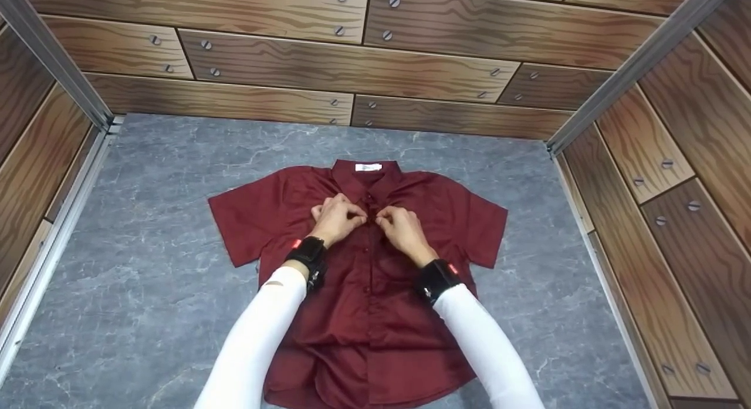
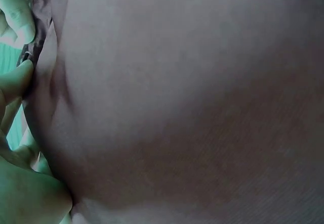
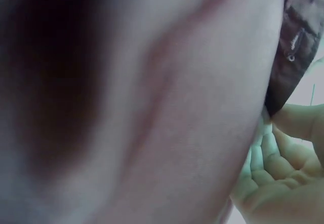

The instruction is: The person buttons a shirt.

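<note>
A dark red shirt (image 1: 364,268) lies flat, front up, at the centre of a grey marble surface (image 1: 146,221), collar at 12 o'clock. The left hand (image 1: 334,218) and right hand (image 1: 402,230) meet just below the collar, each grip pinching a front edge of the cloth. Only the head view shows the whole shirt; the wrist views are blurred cloth, though the right wrist view catches a small button (image 3: 291,58) near curled fingers (image 3: 283,168).
</note>
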`<state>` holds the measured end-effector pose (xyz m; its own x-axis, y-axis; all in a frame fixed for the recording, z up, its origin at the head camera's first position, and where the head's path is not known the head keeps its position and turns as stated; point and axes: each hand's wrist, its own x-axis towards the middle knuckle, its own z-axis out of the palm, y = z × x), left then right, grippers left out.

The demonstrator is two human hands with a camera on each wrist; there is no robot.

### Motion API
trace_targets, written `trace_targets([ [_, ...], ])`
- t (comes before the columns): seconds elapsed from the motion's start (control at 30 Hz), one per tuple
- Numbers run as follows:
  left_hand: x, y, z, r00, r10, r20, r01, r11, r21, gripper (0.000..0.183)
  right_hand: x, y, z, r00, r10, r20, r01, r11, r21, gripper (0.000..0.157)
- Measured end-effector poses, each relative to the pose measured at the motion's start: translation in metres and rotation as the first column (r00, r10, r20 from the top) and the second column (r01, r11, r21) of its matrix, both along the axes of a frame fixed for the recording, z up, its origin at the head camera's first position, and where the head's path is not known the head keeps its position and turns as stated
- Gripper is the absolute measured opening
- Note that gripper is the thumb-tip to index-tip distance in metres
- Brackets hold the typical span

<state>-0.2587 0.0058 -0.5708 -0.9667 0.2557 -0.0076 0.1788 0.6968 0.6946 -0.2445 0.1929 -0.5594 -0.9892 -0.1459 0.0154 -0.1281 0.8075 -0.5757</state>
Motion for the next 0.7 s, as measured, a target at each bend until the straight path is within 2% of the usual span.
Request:
trace_targets([
  [0.3,-0.0003,0.0022,0.0006,1.0,-0.02,0.0,0.02,0.998,-0.067,0.011,0.0012,0.0003,0.0003,0.999,0.042,-0.006,-0.042,0.995,-0.092,0.01],
  [0.7,-0.0007,0.0052,0.0025,0.999,0.014,0.036,-0.012,0.997,-0.074,0.012,0.001,-0.0006,-0.0008,0.998,0.066,-0.013,-0.067,0.989,-0.133,0.011],
])
